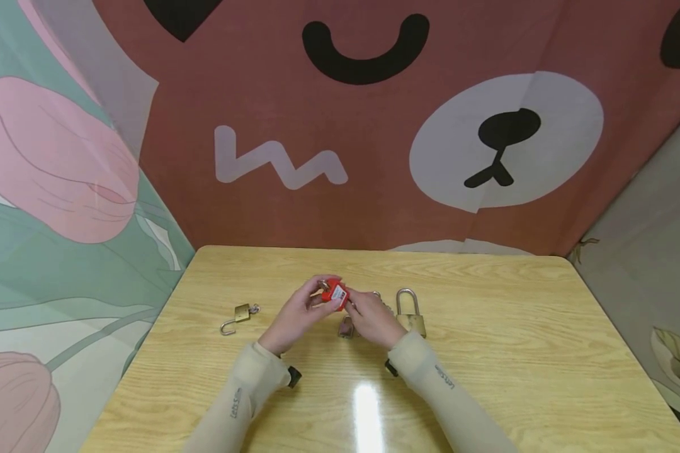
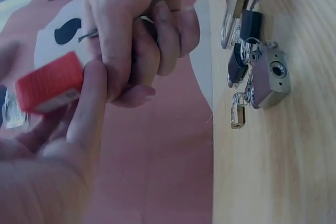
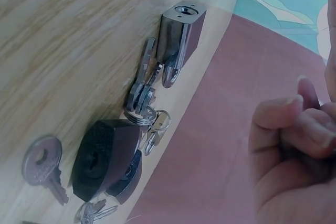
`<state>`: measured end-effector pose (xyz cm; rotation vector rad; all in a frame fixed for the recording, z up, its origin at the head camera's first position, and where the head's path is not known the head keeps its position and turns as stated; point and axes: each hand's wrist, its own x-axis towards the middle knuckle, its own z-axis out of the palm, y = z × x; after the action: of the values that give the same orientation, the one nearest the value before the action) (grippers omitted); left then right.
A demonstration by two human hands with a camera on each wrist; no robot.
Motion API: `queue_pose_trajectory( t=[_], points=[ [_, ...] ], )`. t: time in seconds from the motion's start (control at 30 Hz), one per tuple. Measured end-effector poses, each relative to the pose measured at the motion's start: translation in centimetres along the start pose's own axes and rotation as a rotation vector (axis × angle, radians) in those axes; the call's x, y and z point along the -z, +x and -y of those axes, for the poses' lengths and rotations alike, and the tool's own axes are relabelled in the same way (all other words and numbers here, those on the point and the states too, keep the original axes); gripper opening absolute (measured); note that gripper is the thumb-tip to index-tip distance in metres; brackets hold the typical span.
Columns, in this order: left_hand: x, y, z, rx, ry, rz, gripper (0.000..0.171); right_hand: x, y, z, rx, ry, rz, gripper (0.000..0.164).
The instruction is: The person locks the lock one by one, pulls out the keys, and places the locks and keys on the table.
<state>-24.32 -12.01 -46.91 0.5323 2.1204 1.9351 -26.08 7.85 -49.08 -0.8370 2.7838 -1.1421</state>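
In the head view my left hand (image 1: pixel 294 318) holds a red padlock (image 1: pixel 337 294) up over the table, its metal shackle pointing left. My right hand (image 1: pixel 376 319) is close to the padlock's right side, fingers curled. From the left wrist view, the right hand (image 2: pixel 131 24) pinches a thin metal key (image 2: pixel 89 35), whose tip sticks out near the red padlock (image 2: pixel 50 83). The two stand apart there. Most of the key is hidden by the fingers. In the right wrist view the curled fingers (image 3: pixel 275 137) show, but no key.
A brass padlock (image 1: pixel 242 313) with its shackle swung out lies left on the table. A large brass padlock (image 1: pixel 412 324) lies right. Below the hands are a silver padlock (image 3: pixel 176 38), black padlocks (image 3: pixel 102 158), a loose key (image 3: pixel 44 162) and a bunch of keys (image 3: pixel 140 95).
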Motion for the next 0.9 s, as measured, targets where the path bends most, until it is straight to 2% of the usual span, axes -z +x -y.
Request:
queue_pose_trajectory(
  t=[0.23,0.43,0.63,0.77,0.9],
  points=[
    [-0.4,0.2,0.1,0.040,0.101,-0.089,0.042,0.1,-0.3,-0.4,0.014,0.018,0.039,0.023],
    [-0.3,0.2,0.3,0.054,0.106,-0.116,0.036,0.6,-0.4,-0.5,-0.013,0.074,0.052,0.026],
    [-0.1,0.0,0.5,0.068,0.135,-0.125,0.035,1.2,-0.3,-0.7,0.002,0.108,0.040,0.015],
    [0.0,-0.2,0.4,0.084,0.157,-0.119,0.035,1.8,-0.3,-1.0,-0.018,0.247,0.093,0.014],
    [0.2,-0.4,0.3,0.095,0.165,-0.094,0.034,2.6,-0.6,-1.2,-0.090,0.414,0.236,0.016]
  ],
)
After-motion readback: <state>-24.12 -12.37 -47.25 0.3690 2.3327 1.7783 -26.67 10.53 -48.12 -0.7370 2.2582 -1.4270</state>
